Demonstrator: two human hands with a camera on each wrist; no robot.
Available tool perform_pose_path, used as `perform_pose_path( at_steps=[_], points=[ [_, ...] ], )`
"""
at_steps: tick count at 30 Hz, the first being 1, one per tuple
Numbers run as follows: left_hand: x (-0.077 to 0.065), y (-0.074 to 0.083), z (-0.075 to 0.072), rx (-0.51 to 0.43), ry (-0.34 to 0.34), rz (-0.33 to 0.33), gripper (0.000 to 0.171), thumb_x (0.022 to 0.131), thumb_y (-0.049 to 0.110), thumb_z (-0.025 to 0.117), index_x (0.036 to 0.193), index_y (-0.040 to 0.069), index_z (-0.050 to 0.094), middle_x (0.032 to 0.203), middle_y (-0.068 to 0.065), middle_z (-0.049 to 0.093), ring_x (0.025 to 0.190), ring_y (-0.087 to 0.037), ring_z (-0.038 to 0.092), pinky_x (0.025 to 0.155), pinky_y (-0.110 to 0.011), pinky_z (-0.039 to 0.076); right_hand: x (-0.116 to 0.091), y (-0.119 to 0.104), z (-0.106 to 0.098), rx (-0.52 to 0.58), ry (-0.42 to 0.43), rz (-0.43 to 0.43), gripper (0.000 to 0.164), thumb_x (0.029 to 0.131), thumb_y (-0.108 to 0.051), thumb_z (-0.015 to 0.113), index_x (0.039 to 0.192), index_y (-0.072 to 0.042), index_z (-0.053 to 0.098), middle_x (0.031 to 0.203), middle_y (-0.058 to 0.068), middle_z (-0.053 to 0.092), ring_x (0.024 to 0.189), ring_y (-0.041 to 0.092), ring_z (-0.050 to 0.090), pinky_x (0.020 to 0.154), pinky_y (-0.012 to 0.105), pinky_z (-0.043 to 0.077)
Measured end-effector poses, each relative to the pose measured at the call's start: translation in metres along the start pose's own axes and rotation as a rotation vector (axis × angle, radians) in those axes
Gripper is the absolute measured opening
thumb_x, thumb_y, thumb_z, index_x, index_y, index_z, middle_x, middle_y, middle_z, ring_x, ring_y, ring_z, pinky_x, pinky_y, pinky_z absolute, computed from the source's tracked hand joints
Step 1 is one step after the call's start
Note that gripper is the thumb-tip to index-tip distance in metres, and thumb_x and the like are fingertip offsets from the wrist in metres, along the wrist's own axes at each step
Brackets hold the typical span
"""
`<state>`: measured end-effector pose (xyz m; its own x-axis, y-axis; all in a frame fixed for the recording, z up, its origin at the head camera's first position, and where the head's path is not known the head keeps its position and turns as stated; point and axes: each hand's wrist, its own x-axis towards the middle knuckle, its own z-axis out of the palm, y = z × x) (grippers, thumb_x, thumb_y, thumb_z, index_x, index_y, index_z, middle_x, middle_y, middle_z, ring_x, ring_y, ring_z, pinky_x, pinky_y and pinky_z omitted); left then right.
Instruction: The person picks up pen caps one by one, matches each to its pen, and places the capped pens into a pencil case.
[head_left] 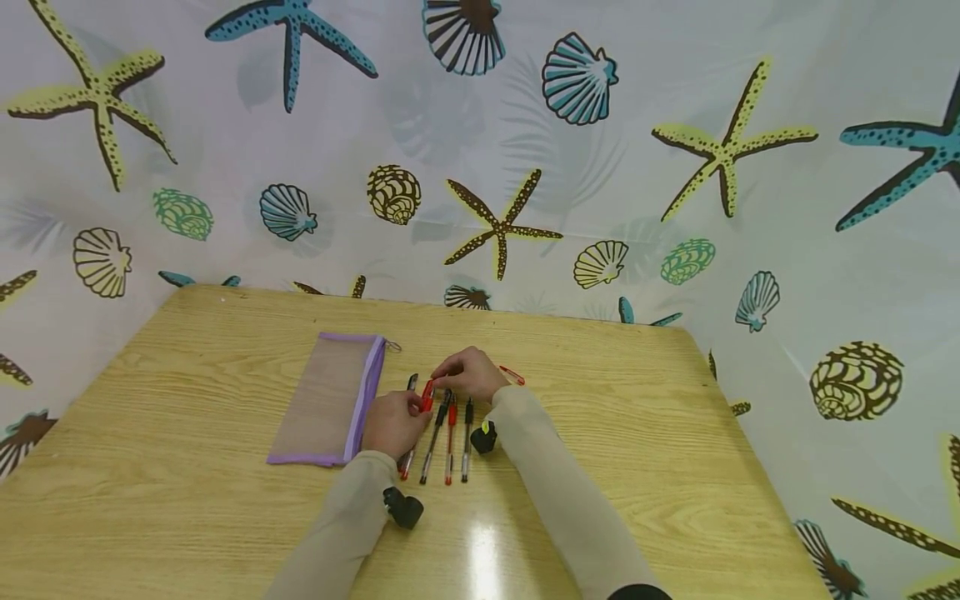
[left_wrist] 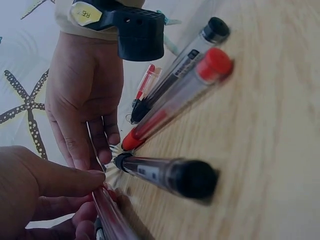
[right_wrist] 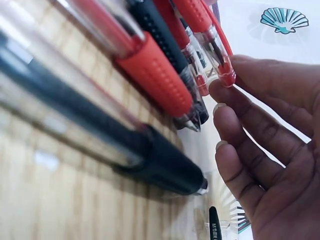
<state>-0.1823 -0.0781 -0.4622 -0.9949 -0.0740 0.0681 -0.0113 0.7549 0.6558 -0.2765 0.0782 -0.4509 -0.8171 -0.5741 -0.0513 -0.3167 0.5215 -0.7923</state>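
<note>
My left hand (head_left: 393,423) holds a red gel pen (left_wrist: 112,215) by its clear barrel, thumb pressed along it. My right hand (head_left: 470,373) pinches the clear, red-tipped cap (right_wrist: 219,55) over the writing end of this pen between thumb and index finger; its other fingers are loosely bent. Under the left hand lies a capped black pen (head_left: 412,381), mostly hidden. To the right, side by side, lie an uncapped black pen (head_left: 432,442), an uncapped red pen (head_left: 450,442) and another uncapped black pen (head_left: 467,442), tips pointing away from me.
A mesh zip pouch (head_left: 322,400) with purple edging lies flat left of the hands. Beyond the right wrist rests a loose red pen cap (head_left: 512,375). A curtain (head_left: 495,125) printed with shells and starfish hangs behind the wooden table (head_left: 637,467).
</note>
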Motion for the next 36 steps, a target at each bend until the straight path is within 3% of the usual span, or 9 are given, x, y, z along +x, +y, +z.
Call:
perform_pose_path(
  at_steps=[6, 15, 36],
  points=[
    [-0.0005, 0.0007, 0.0013, 0.020, 0.009, -0.003, 0.019, 0.082, 0.018, 0.076, 0.094, 0.004, 0.072, 0.072, -0.002, 0.062, 0.061, -0.016, 0.056, 0.055, -0.032, 0.045, 0.0012, 0.0013, 0.0016, -0.007, -0.010, 0.025, 0.014, 0.090, -0.011, 0.069, 0.100, -0.005, 0.075, 0.097, 0.006, 0.072, 0.084, 0.013, 0.066, 0.076, 0.028, 0.052],
    [-0.0018, 0.0038, 0.0008, -0.028, -0.020, -0.056, 0.024, 0.084, 0.017, 0.073, 0.104, 0.006, 0.070, 0.072, -0.002, 0.060, 0.057, -0.015, 0.052, 0.051, -0.030, 0.042, 0.0026, 0.0066, 0.0031, -0.043, -0.008, 0.023, 0.013, 0.089, -0.014, 0.069, 0.099, -0.008, 0.076, 0.096, 0.003, 0.073, 0.085, 0.011, 0.065, 0.076, 0.028, 0.051],
    [-0.0063, 0.0059, -0.0015, -0.045, 0.011, -0.013, 0.026, 0.087, 0.023, 0.072, 0.106, 0.006, 0.069, 0.075, -0.003, 0.067, 0.060, -0.014, 0.059, 0.055, -0.033, 0.049, -0.0032, 0.0095, -0.0046, 0.011, 0.069, 0.015, 0.016, 0.091, -0.014, 0.068, 0.102, -0.005, 0.074, 0.099, 0.005, 0.071, 0.084, 0.014, 0.064, 0.074, 0.029, 0.053]
  ],
)
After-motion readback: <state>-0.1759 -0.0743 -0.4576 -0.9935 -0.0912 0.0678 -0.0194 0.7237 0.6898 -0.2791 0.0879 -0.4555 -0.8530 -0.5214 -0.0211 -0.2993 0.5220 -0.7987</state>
